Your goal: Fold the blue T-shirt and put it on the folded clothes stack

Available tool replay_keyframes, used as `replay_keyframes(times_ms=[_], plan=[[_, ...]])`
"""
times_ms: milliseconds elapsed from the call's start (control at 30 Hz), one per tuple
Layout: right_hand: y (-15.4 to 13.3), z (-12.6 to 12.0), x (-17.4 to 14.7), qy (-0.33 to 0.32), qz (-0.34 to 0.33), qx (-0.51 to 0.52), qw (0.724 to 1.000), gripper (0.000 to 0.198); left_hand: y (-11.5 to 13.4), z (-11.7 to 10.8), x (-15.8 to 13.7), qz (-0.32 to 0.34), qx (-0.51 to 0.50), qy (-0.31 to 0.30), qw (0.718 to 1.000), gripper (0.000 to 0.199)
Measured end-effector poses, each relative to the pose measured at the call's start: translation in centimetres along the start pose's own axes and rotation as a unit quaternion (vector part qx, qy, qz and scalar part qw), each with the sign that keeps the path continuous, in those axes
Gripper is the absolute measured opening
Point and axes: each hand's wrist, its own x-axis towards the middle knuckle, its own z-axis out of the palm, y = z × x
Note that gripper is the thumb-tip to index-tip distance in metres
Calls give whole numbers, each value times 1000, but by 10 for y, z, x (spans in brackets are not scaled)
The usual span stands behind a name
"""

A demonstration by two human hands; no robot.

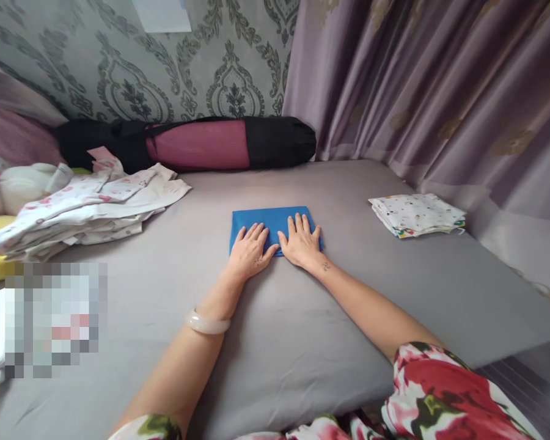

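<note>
A blue folded cloth [271, 217] lies flat on the grey bed sheet [275, 342], a neat rectangle in the middle of the view. My left hand [251, 250] rests palm down on its left part, fingers stretched out and slightly apart. On the right part of the same cloth, my right hand [300, 242] presses flat with its fingers spread. The two thumbs point toward each other near the cloth's front edge. Both palms hide much of the cloth's lower half.
A pile of white printed clothes [91, 208] lies at the left. A smaller folded stack [417, 214] sits at the right. Along the wall stretches a long black and maroon bag [201, 143]. Purple curtains [371, 79] hang at the right, and a blurred-out item [57, 318] is at lower left.
</note>
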Motion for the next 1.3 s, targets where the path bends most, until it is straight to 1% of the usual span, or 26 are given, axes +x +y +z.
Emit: replay_keyframes(times_ms=[100, 200, 267, 333, 400, 467, 500, 600, 633, 700, 900, 1100, 1200, 1300], plan=[[0, 1, -1, 6, -1, 7, 1000, 64, -3, 1, 0, -2, 1, -7, 1000, 55], [2, -1, 0, -4, -4, 30, 1000, 63, -6, 2, -1, -1, -13, 0, 1000, 55], [8, -5, 4, -12, -5, 68, 998, 63, -8, 2, -1, -1, -35, 16, 999, 54], [20, -13, 14, 4, 4, 119, 993, 61, -11, 1, 0, -18, -62, 49, 997, 51], [37, -22, 26, 38, 35, 168, 984, 52, -15, -2, 2, -64, -81, 91, 990, 46], [58, -30, 38, 34, 79, 210, 974, 42, -21, -7, 3, -143, -77, 130, 978, 42], [68, -34, 43, 22, 104, 210, 972, 39, -24, -9, 4, -189, -68, 142, 969, 41], [90, -38, 49, -30, 148, 172, 974, 36, -34, -15, 4, -316, -46, 146, 936, 41], [93, -37, 49, -41, 153, 163, 974, 35, -37, -16, 4, -345, -45, 141, 927, 41], [95, -35, 47, -49, 155, 158, 974, 34, -43, -17, 3, -376, -50, 127, 917, 42], [80, -31, 45, -63, 146, 130, 979, 31, -54, -14, 9, -392, -77, 82, 913, 41], [75, -29, 49, -73, 151, 192, 967, 26, -58, -18, 22, -423, -95, 11, 901, 34], [75, -29, 49, -72, 147, 225, 960, 26, -59, -24, 25, -428, -128, 10, 895, 26], [75, -33, 49, -69, 146, 266, 950, 28, -57, -31, 25, -412, -202, 27, 888, 21]])
